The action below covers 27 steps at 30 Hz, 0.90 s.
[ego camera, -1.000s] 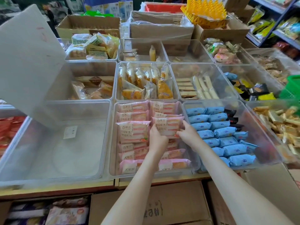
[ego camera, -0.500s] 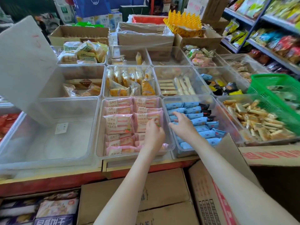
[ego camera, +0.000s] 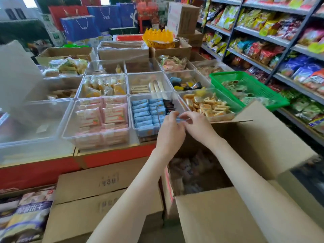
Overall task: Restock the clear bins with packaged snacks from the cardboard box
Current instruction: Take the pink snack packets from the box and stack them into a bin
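Note:
An open cardboard box (ego camera: 219,214) stands at the lower right, with blurred packaged snacks (ego camera: 192,172) inside. Just beyond it is a clear bin (ego camera: 131,111) of blue packets (ego camera: 145,114). To its left, another clear bin (ego camera: 69,123) is filled with pink packets (ego camera: 103,116). My left hand (ego camera: 171,132) and my right hand (ego camera: 197,126) hover close together over the near right corner of the blue-packet bin, above the box's far edge. The left hand's fingers curl away from me and hide its palm. The right hand's fingers are spread and I see nothing held in them.
A large clear bin (ego camera: 35,123) with a raised lid (ego camera: 15,76) sits at the left. More clear bins of snacks fill the counter behind. A green basket (ego camera: 245,83) stands at the right, beside shelves (ego camera: 280,41) of bagged snacks. Closed cardboard boxes (ego camera: 98,186) are stacked under the counter.
Both hands have left the pink-packet bin and moved right to the blue-packet bin's near corner. My view has swung right and back, bringing the open cardboard box into sight.

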Each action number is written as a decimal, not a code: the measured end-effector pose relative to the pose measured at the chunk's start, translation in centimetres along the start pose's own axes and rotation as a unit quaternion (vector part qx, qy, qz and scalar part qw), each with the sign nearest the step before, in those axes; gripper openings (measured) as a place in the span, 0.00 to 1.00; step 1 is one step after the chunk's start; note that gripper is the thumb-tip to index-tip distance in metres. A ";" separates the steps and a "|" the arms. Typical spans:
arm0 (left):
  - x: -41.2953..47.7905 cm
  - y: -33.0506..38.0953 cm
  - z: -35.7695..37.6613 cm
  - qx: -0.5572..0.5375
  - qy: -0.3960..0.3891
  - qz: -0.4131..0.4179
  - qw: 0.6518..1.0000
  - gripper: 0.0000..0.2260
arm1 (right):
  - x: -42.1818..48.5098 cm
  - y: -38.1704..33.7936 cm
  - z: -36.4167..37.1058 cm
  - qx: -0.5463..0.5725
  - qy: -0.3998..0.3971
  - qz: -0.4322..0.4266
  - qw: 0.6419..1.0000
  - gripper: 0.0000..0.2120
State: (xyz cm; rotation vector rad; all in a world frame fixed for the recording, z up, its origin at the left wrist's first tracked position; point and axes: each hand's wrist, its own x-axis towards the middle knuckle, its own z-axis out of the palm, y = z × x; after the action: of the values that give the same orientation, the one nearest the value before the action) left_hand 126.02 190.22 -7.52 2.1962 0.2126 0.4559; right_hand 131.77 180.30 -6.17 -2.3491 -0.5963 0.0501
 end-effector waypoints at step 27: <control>0.8 -16.8 25.6 0.214 -0.291 -0.326 0.874 0.30 | 2.7 31.1 12.9 -0.081 -0.335 0.169 0.924 0.36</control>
State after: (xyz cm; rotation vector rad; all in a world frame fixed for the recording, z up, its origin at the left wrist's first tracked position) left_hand 136.99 182.23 -35.03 2.3869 0.7418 -0.6863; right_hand 144.25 169.42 -35.67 -2.5524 -0.5067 1.0291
